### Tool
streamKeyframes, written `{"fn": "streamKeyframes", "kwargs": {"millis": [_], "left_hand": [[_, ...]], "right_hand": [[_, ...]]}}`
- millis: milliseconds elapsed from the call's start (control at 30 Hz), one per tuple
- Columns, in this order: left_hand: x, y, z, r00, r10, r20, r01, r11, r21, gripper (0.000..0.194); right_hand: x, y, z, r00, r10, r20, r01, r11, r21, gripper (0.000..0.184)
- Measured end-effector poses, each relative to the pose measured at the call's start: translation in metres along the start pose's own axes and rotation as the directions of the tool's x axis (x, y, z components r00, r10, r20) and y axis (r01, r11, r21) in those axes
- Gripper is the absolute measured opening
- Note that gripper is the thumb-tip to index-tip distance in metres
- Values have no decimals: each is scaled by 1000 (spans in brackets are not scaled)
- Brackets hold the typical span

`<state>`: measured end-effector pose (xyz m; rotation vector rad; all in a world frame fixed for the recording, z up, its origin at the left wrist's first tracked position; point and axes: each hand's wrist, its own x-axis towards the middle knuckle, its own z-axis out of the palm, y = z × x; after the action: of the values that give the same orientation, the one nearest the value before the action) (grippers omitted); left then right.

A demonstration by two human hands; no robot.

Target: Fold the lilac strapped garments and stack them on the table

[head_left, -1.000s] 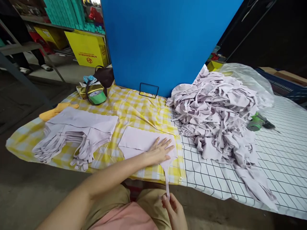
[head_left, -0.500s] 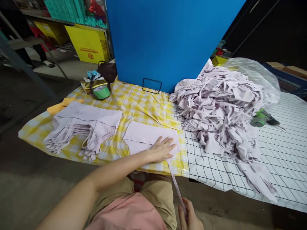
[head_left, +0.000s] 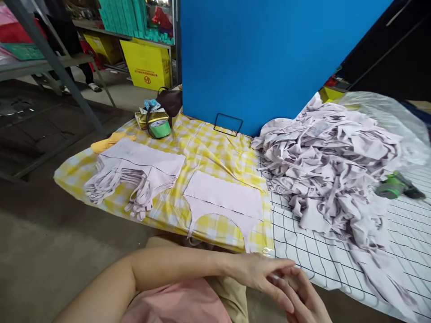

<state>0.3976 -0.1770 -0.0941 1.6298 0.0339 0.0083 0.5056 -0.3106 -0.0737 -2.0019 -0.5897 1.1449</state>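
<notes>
A pale lilac camisole top [head_left: 224, 195] lies flat on the yellow checked cloth, its thin straps hanging over the table's front edge. My left hand [head_left: 262, 273] is just past that edge, thumb and fingers stretched apart, meeting the fingers of my right hand [head_left: 305, 298]. The right hand's fingers are curled and partly covered by the left, and whatever they may hold is hidden. One strap [head_left: 247, 244] runs down behind my left wrist, and its end is out of sight. Left of the single top is a neat stack of like tops [head_left: 143, 157] with looped straps.
A large tangled heap of lilac garments [head_left: 333, 152] covers much of the white grid cloth [head_left: 296, 242] at right, beside a green tool [head_left: 390, 186]. A blue panel [head_left: 269, 58] stands behind. Green tape [head_left: 160, 128] and orange cloth [head_left: 112, 141] lie at left.
My left hand has lifted off the top and moved right and down to meet my right hand, which has risen to the right. The view has shifted, moving the table rightward.
</notes>
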Motion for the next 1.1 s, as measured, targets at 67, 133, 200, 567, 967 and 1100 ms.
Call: {"fn": "streamKeyframes", "kwargs": {"millis": [67, 133, 200, 567, 967, 1100], "left_hand": [[-1, -2, 0, 998, -8, -67, 9, 1000, 2, 58], [-1, -5, -1, 995, -20, -99, 18, 1000, -21, 41], [0, -8, -2, 990, -54, -133, 50, 998, -38, 22], [8, -24, -3, 946, -255, -202, 169, 917, -362, 42], [7, -19, -4, 940, -295, -172, 174, 848, -501, 32], [7, -16, -3, 922, -335, -192, 193, 831, -522, 30]], "right_hand": [[0, -13, 2, 1000, 24, 11, -24, 999, 30, 49], [5, -21, 3, 1000, 9, 12, -11, 996, 86, 47], [13, -25, 1, 1000, 1, 4, -2, 987, 163, 47], [49, 3, 1, 831, -545, -112, 451, 777, -439, 30], [76, 12, 13, 446, -891, 87, 595, 223, -772, 23], [79, 10, 20, 469, -882, 53, 622, 286, -729, 24]]}}
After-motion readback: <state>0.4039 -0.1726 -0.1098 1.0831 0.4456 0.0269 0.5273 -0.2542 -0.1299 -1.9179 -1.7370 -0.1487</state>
